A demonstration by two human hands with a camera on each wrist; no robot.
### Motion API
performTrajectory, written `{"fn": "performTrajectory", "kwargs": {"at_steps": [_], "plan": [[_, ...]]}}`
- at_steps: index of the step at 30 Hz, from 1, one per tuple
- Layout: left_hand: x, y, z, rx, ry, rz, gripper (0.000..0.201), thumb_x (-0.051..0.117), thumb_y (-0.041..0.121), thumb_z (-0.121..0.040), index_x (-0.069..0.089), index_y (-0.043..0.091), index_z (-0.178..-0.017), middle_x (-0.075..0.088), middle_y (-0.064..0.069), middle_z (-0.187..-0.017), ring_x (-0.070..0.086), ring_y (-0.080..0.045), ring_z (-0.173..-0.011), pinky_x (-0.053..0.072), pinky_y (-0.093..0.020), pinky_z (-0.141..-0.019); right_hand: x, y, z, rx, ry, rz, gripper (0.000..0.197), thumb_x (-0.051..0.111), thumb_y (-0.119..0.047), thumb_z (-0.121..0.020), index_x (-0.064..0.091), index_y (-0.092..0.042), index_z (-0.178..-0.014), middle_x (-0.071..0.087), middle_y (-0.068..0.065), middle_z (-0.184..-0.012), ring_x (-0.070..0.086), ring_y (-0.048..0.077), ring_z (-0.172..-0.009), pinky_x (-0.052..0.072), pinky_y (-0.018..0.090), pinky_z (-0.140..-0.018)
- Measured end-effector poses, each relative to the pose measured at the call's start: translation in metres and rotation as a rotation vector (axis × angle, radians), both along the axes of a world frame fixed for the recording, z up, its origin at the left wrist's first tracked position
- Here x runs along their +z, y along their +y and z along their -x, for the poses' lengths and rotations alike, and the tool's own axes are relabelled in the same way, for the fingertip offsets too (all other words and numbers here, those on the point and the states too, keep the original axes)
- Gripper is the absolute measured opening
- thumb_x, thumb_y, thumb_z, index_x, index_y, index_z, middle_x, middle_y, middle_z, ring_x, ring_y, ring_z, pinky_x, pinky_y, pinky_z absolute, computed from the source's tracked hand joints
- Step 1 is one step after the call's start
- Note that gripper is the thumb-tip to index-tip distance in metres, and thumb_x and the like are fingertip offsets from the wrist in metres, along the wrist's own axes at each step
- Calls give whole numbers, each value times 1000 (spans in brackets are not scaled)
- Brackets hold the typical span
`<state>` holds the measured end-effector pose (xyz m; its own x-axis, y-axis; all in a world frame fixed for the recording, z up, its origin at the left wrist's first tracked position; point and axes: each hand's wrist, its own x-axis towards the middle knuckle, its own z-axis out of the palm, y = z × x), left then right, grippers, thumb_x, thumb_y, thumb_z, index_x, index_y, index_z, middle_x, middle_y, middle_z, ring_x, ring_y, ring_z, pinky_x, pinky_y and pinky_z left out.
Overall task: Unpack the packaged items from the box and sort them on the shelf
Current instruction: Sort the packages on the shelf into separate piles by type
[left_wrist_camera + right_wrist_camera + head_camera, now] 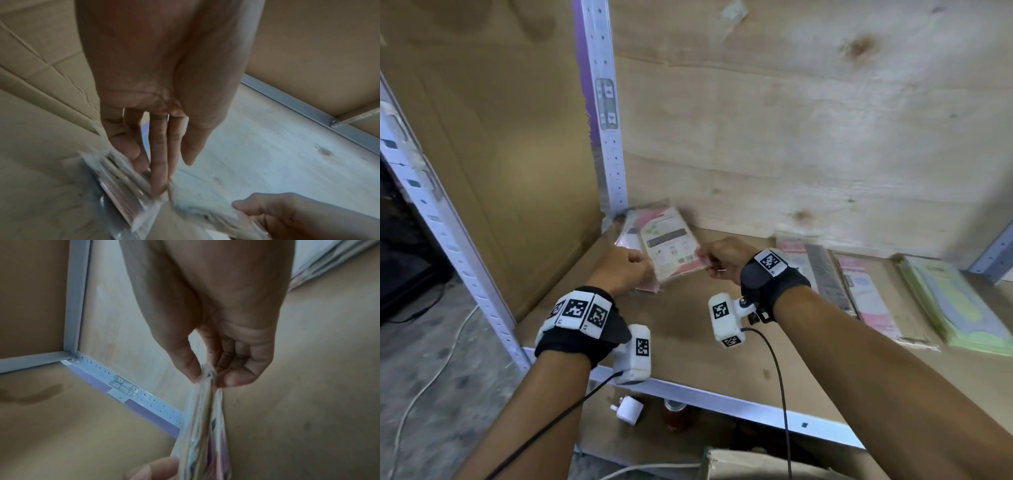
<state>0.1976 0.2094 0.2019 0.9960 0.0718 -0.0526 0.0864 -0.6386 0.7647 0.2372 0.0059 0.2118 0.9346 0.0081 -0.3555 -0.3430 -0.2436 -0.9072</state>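
A small stack of clear-wrapped pink and beige packets [671, 245] lies in the back left corner of the wooden shelf board [688, 335]. My right hand [705, 261] pinches the near right edge of the packets [202, 426] between thumb and forefinger [207, 378]. My left hand [642, 265] is at the stack's left edge. In the left wrist view its fingers [159, 170] hang straight and touch the packets [121, 183] without curling round them. How many packets the right hand holds is blurred.
More flat packets lie along the shelf's right side, pink ones [866, 298] and green ones [955, 308]. A perforated metal post [609, 137] and a cardboard panel [517, 171] close the left corner. Below the shelf are a white plug [630, 409], a red can [676, 413] and a cardboard box [756, 466].
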Motion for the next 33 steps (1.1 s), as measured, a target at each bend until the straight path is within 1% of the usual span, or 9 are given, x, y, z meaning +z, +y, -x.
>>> {"fn": "performTrajectory", "kwargs": {"at_steps": [5, 9, 12, 15, 17, 21, 24, 28, 33], "plan": [[6, -28, 4, 23, 30, 170, 21, 64, 28, -96, 74, 14, -84, 74, -10, -100, 69, -32, -99, 55, -44, -95, 17, -38, 19, 17, -142, 119, 7, 58, -5, -91, 63, 0, -94, 67, 18, -94, 65, 28, -85, 57, 45, -87], [26, -62, 14, -30, 73, 777, 32, 65, 47, -93, 62, 15, -98, 67, -15, -109, 72, -29, -96, 63, -36, -79, 37, -70, 46, 73, -451, 415, 22, 59, -7, -89, 62, 15, -92, 66, 25, -82, 65, 22, -75, 55, 38, -71], [31, -82, 14, -114, 163, 1061, 72, 70, 61, -81, 53, 4, -122, 62, -20, -121, 72, -35, -105, 63, -43, -82, 48, -89, 76, 144, -645, 424, 6, 66, -10, -91, 66, -4, -90, 72, 6, -77, 70, 24, -67, 56, 32, -63], [30, -99, 12, -143, 224, 1264, 92, 76, 57, -75, 40, 6, -143, 55, -28, -134, 65, -39, -117, 61, -49, -86, 54, -106, 104, 253, -840, 588, 10, 65, -5, -88, 69, -11, -95, 69, -1, -85, 65, 16, -80, 48, 23, -72], [27, -112, 11, -88, 205, 1338, 76, 80, 41, -78, 46, 6, -138, 62, -31, -127, 70, -39, -108, 62, -46, -80, 54, -117, 119, 288, -878, 750, 18, 64, -8, -87, 70, -14, -103, 70, 1, -98, 61, 20, -92, 46, 30, -82], [15, -135, 13, -16, 179, 1272, 10, 62, 7, -96, 61, -1, -103, 71, -29, -111, 78, -28, -82, 63, -33, -65, 43, -142, 130, 290, -835, 883, 26, 71, -18, -81, 71, -21, -107, 66, -2, -114, 53, 22, -108, 42, 42, -95], [9, -147, 14, -82, 168, 1167, 13, 59, 6, -96, 63, 7, -109, 75, -20, -104, 78, -21, -81, 62, -28, -62, 32, -165, 131, 198, -784, 721, 26, 77, -39, -78, 70, -29, -101, 63, -6, -114, 51, 17, -110, 43, 38, -97], [5, -166, 19, -220, 200, 1038, 17, 62, 9, -96, 63, 4, -112, 75, -20, -108, 76, -27, -94, 63, -31, -69, 18, -201, 127, -82, -677, 526, 25, 65, -38, -90, 65, -27, -113, 61, -9, -115, 56, 12, -112, 47, 34, -99], [-1, -188, 22, -347, 282, 960, 24, 62, 12, -96, 62, 5, -119, 74, -18, -112, 74, -27, -98, 62, -29, -71, -2, -228, 132, -1, -330, -31, 26, 75, -25, -86, 67, -23, -111, 70, 13, -102, 67, 22, -92, 53, 26, -72]]}}
